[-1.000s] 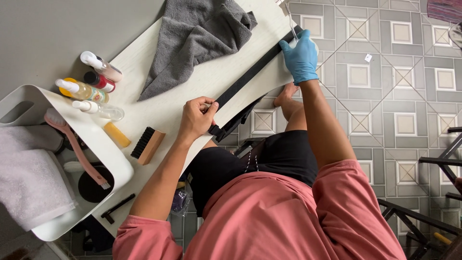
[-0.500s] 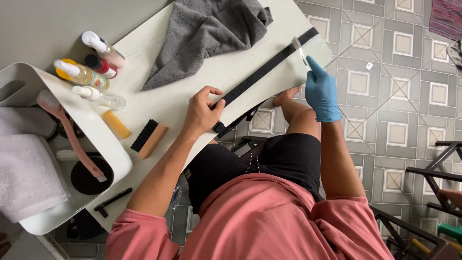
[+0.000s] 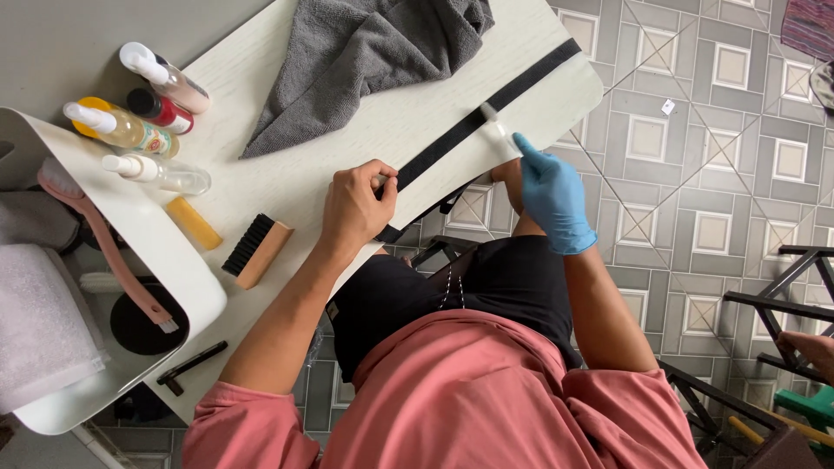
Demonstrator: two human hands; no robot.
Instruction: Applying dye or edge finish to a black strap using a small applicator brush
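A long black strap (image 3: 486, 108) lies diagonally across the white table (image 3: 304, 165). My bare left hand (image 3: 358, 204) pinches the strap near its lower end and holds it against the tabletop. My right hand (image 3: 552, 198), in a blue glove, holds a small white brush-like tool (image 3: 497, 132) whose tip rests on the strap about midway along it. The strap's lower end hangs over the table's front edge above my lap.
A crumpled grey towel (image 3: 373, 52) lies at the table's far side. A wooden brush with black bristles (image 3: 257, 250), a yellow bar (image 3: 194, 223) and several small bottles (image 3: 148, 104) sit left. A white tub (image 3: 187, 287) holds a pink long-handled brush (image 3: 104, 252). Tiled floor lies right.
My gloved right hand has moved with the white tool from the strap's far end back along the strap towards me. My left hand has kept its grip in place.
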